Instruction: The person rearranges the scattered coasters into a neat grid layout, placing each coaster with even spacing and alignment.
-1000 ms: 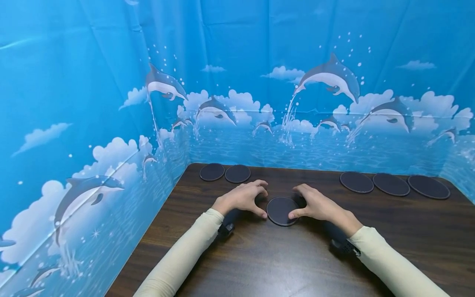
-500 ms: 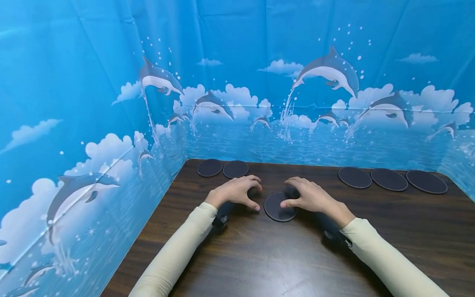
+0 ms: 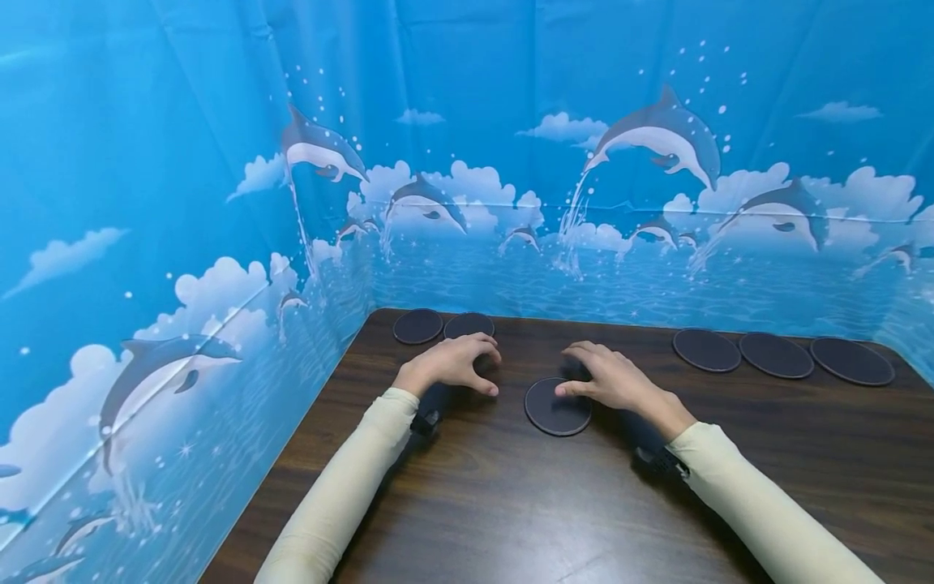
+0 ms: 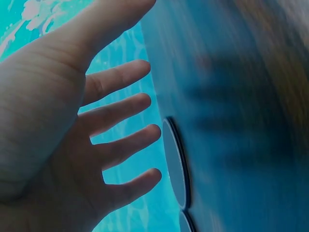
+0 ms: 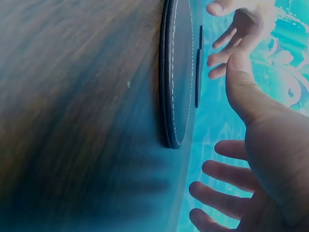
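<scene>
A round dark coaster [image 3: 549, 415] with a pale stitched edge lies flat in the middle of the table. My right hand [image 3: 619, 383] hovers at its right side, the thumb overlapping the coaster in the head view. In the right wrist view, the coaster [image 5: 182, 82] lies beside loosely spread fingers [image 5: 222, 198] that hold nothing. To the left of the coaster and apart from it is my left hand [image 3: 452, 361], fingers relaxed. Its palm and spread fingers [image 4: 120, 106] show nothing held in the left wrist view.
Two more coasters [image 3: 417, 326] lie at the back left of the brown table [image 3: 467, 495], one partly behind my left hand. Three others [image 3: 777, 355] form a row at the back right. A blue dolphin-print curtain [image 3: 467, 268] borders the table behind and on the left.
My left hand has drawn away to the left from the middle coaster. My right hand has shifted slightly left and farther over it. The coasters have kept their places; the head view has shifted a little.
</scene>
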Available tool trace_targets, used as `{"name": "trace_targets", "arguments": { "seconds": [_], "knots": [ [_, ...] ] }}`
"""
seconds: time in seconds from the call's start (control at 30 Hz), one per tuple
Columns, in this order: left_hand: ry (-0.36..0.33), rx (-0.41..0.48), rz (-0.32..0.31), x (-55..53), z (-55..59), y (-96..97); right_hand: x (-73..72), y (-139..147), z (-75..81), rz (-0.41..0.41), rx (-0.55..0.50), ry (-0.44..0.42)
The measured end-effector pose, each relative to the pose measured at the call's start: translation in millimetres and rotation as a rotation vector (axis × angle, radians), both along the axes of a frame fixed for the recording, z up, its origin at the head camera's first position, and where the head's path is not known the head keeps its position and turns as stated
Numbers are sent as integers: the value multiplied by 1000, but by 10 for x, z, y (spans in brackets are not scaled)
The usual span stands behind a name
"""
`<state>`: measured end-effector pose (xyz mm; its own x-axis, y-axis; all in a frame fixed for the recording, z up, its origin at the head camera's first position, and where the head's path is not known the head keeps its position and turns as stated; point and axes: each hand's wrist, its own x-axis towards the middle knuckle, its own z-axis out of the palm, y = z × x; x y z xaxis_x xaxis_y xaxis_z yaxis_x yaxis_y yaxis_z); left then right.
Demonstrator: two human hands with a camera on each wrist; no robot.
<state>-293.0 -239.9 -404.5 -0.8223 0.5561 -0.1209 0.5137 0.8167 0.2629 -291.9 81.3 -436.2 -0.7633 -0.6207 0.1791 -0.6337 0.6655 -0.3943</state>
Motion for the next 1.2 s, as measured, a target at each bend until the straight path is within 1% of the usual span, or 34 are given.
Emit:
{"name": "trace_targets", "arguments": {
  "seconds": [0.2, 0.37, 0.47, 0.6, 0.83, 0.93, 1.2],
  "knots": [
    [26, -9, 52, -118, 54, -173, -53, -83, 34, 8, -21, 17],
    [15, 27, 116, -159, 80, -314, -80, -197, 54, 18, -45, -4],
    [12, 37, 143, -184, 58, -370, -96, -281, 56, 28, -57, -11],
    [25, 37, 166, -222, 5, -422, -104, -392, 74, 50, -59, -11],
    [73, 31, 204, -295, -60, -498, -140, -562, 152, 78, -42, -27],
    [84, 29, 218, -319, -64, -538, -171, -602, 173, 86, -31, -21],
    [79, 51, 253, -397, -108, -702, -223, -607, 174, 75, -34, -55]
  ]
}}
